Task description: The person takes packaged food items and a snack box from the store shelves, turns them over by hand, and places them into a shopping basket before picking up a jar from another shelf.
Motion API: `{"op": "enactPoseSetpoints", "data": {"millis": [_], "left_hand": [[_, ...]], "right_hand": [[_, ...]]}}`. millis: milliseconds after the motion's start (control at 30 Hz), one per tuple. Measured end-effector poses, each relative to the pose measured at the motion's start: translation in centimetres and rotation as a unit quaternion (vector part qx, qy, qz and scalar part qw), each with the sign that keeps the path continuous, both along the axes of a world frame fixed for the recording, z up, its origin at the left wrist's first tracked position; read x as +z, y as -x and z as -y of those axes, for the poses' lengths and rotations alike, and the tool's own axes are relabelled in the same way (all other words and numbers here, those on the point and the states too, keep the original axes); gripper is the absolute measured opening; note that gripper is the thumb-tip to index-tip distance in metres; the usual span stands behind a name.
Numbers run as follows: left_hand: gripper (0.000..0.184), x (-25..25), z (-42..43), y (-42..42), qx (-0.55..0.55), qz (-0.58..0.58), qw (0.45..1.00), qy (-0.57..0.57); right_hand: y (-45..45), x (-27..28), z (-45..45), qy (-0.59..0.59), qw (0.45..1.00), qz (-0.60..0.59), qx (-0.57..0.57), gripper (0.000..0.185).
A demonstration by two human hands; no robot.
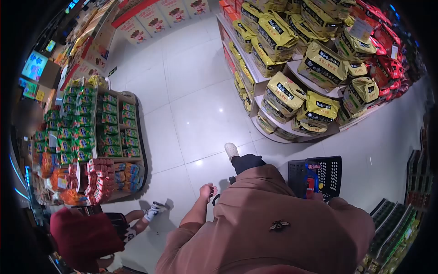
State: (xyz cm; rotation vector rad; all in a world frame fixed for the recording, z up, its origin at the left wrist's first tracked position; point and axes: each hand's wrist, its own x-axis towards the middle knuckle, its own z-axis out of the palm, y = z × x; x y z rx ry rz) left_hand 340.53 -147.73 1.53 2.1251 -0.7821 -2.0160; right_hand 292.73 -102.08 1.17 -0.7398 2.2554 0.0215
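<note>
My left hand hangs beside my brown shirt, with its fingers loosely apart and nothing between them. Close by it is a dark curved loop. On my other side is a black perforated basket, which holds a red and blue package and other small items. Only a sliver of my right hand shows at the basket's near edge; its fingers are hidden, so its grip cannot be made out.
Yellow noodle-like packs fill a rounded shelf ahead on the right. Green packs stand on a shelf at the left. Below that shelf, a person in a dark red top is at the lower left. Pale tiled floor runs between the shelves.
</note>
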Motion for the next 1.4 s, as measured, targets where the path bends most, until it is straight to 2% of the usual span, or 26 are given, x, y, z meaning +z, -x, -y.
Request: {"op": "enactPoseSetpoints", "data": {"millis": [67,133,200,233,267,333,433,533,633,733,833,900,1067,1167,1267,1333,1400], "left_hand": [[0.032,1.1,3.4,0.1,-0.029,0.010,1.000,0.000],[0.032,2.4,6.9,0.4,-0.050,0.022,0.999,0.001],[0.033,3.5,11.0,1.3,-0.069,0.027,0.997,0.008],[0.033,3.5,12.9,1.6,-0.076,0.025,0.997,0.015],[0.033,3.9,14.6,2.0,-0.084,0.026,0.996,0.018],[0.033,4.5,18.3,3.3,-0.108,0.023,0.993,0.030],[0.033,5.4,23.3,6.3,-0.144,0.016,0.988,0.044],[0.032,5.1,27.7,9.2,-0.173,-0.013,0.983,0.056],[0.030,6.1,30.8,12.6,-0.194,-0.020,0.978,0.073],[0.034,6.9,33.4,14.7,-0.228,-0.037,0.969,0.086],[0.033,6.8,36.1,15.0,-0.245,-0.036,0.966,0.079],[0.030,6.5,38.0,14.7,-0.248,-0.024,0.966,0.072],[0.032,5.1,43.1,13.1,-0.260,-0.005,0.964,0.054],[0.037,4.4,46.9,12.0,-0.287,-0.011,0.956,0.054],[0.033,4.4,52.0,11.3,-0.291,-0.018,0.955,0.048],[0.030,4.8,55.4,11.0,-0.289,-0.029,0.956,0.048],[0.029,5.9,58.6,10.9,-0.291,-0.031,0.954,0.062]], "right_hand": [[-1.5,2.1,1.7,0.037,0.985,0.084,-0.143,0.018],[-3.7,8.9,6.8,0.024,0.982,0.065,-0.175,0.011],[-3.4,5.0,6.7,0.040,0.970,0.103,-0.217,0.012],[-4.0,4.7,7.6,0.061,0.953,0.111,-0.274,0.013],[-4.5,4.6,8.7,0.084,0.933,0.116,-0.330,0.013],[-5.9,5.0,11.0,0.144,0.841,0.102,-0.511,0.017],[-6.1,5.6,14.1,0.108,0.775,0.180,-0.596,0.014],[-6.8,7.9,17.5,0.126,0.749,0.191,-0.622,0.010],[-8.2,8.8,20.7,0.172,0.751,0.150,-0.620,0.009],[-9.5,6.1,21.2,0.204,0.726,0.177,-0.632,0.010],[-11.2,4.9,23.4,0.188,0.748,0.121,-0.625,0.011],[-11.8,6.2,25.7,0.165,0.732,0.130,-0.648,0.011],[-14.1,7.9,30.7,0.146,0.740,0.135,-0.643,0.015],[-16.0,8.1,34.2,0.154,0.750,0.076,-0.639,0.015],[-17.2,8.9,37.5,0.133,0.753,0.127,-0.631,0.019],[-18.3,8.1,38.5,0.095,0.903,0.067,-0.413,0.021],[-19.2,6.3,41.3,0.054,0.825,0.086,-0.557,0.019]]}}
